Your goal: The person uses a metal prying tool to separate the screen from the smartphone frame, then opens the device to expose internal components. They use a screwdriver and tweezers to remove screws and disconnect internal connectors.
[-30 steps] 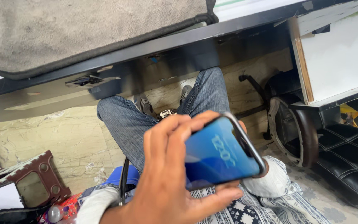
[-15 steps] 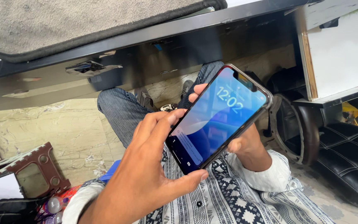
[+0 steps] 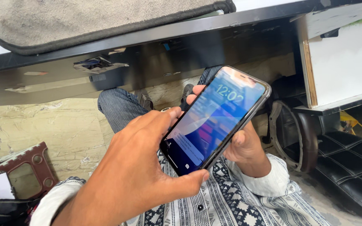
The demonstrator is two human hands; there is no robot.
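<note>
Here, a smartphone (image 3: 215,120) with a lit screen sits tilted between both hands, above the person's lap and below the dark edge of the tabletop (image 3: 147,37). The left hand (image 3: 141,175) wraps the phone's lower left side, its thumb pressed along the bottom corner and its fingers curled up the left edge. The right hand (image 3: 241,144) cradles the phone from behind and beneath (only the fingertips at the top left edge and the palm under the right side show). So both hands are closed on the phone, one on each side of it.

As for packages and signs: a white flat panel (image 3: 344,62) with a raw wooden edge leans at the upper right, a grey mat (image 3: 84,19) with dark piping lies on the tabletop at the upper left, and a small torn bluish sticker (image 3: 97,65) clings to the underside of the tabletop just left of the middle. At the lower left stands a reddish-brown frame (image 3: 26,167) with round holes. A black quilted seat (image 3: 352,167) sits at the lower right, with a dark ring-shaped metal part (image 3: 300,134) beside it. Grey trouser legs (image 3: 120,106) stretch over a pale stone floor (image 3: 55,129); a patterned black-and-white shirt (image 3: 239,205) fills the bottom.
</note>
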